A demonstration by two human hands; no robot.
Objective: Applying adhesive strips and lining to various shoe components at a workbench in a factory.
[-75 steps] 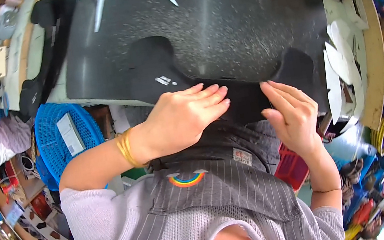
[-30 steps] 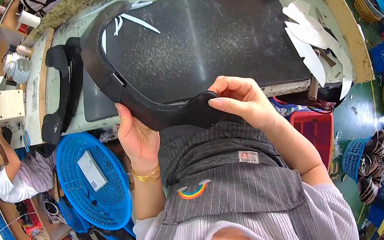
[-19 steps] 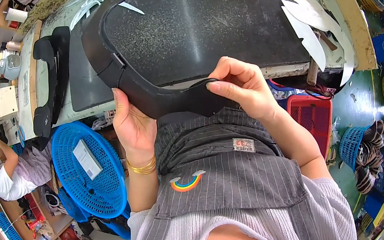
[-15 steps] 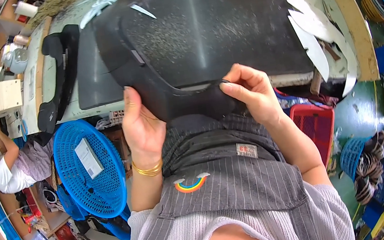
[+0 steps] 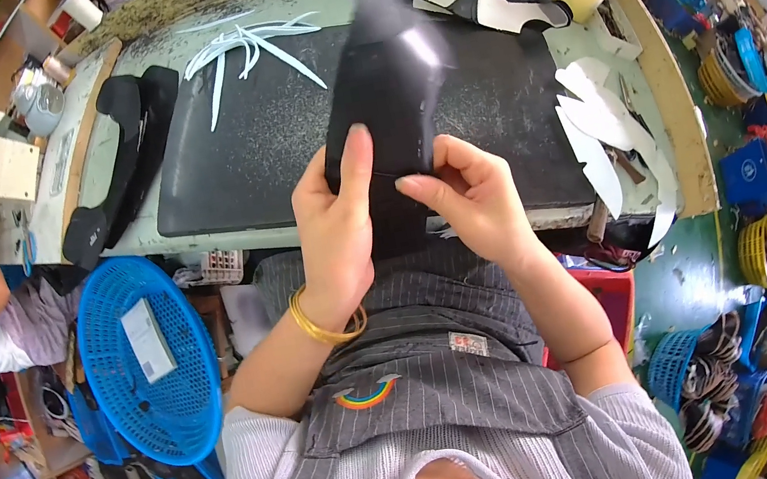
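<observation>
A black, curved, shoe-upper-like piece point(image 5: 376, 104) is held up over the near side of the dark mat point(image 5: 235, 168), its far end smeared by motion. My left hand point(image 5: 339, 216) grips its left side, thumb on top and fingers behind. At its right edge, my right hand point(image 5: 474, 204) pinches it between thumb and bent fingers. White narrow strips point(image 5: 246, 54) lie tangled on the mat's far left part. Left of the mat rests a pile of similar black curved pieces point(image 5: 126, 156).
Black-and-white shaped pieces point(image 5: 466, 2) lie at the table's back right. White cut pieces point(image 5: 613, 125) sit on the right side. A blue basket point(image 5: 207, 381) with a white box point(image 5: 149, 340) stands lower left, a red crate point(image 5: 611, 293) lower right. Another person point(image 5: 1, 319) works at far left.
The black piece has swung from lying out to the left to pointing away from me. Both hands have come closer together, the left one moving right. The view has shifted slightly.
</observation>
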